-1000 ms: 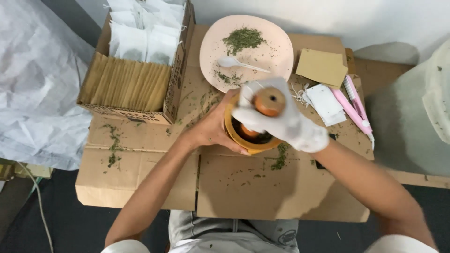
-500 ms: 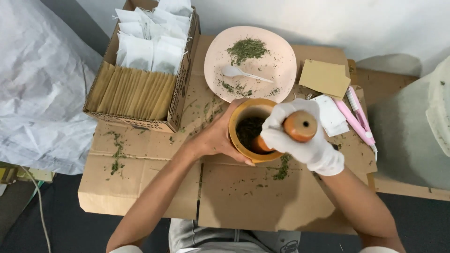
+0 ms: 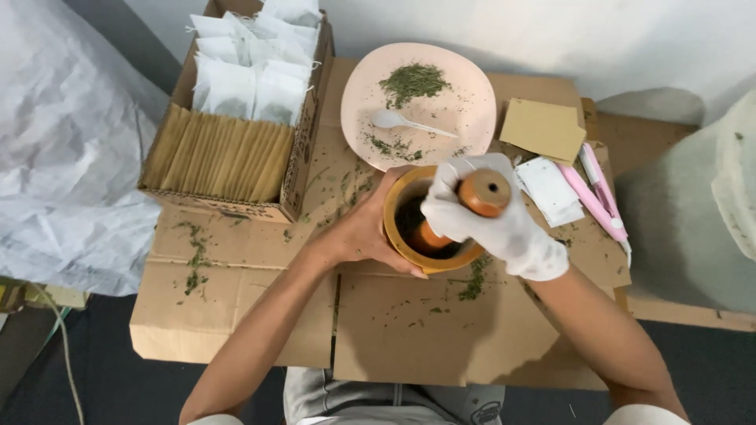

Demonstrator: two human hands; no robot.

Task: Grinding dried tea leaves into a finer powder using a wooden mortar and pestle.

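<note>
A wooden mortar [image 3: 403, 206] stands on flattened cardboard [image 3: 409, 330] in front of me. My bare left hand [image 3: 364, 230] cups its left side. My right hand [image 3: 498, 220], in a white glove, grips an orange-brown wooden pestle [image 3: 482, 194] whose lower end sits inside the mortar on dark crushed leaves. Behind the mortar lies a pink plate [image 3: 465, 118] with a small heap of dried green herb [image 3: 413, 81] and a white plastic spoon [image 3: 408, 123].
A cardboard box [image 3: 302, 161] at the back left holds white sachets [image 3: 250, 69] and a row of tan envelopes [image 3: 216, 161]. Right of the plate lie a tan envelope [image 3: 543, 129], white sachets [image 3: 551, 191] and a pink tool [image 3: 600, 201]. Crumpled white plastic [image 3: 63, 149] lies at the left.
The pestle's top has swung from over the mortar out to the right, then back a little, as my gloved hand works it. My left hand has stayed on the mortar.
</note>
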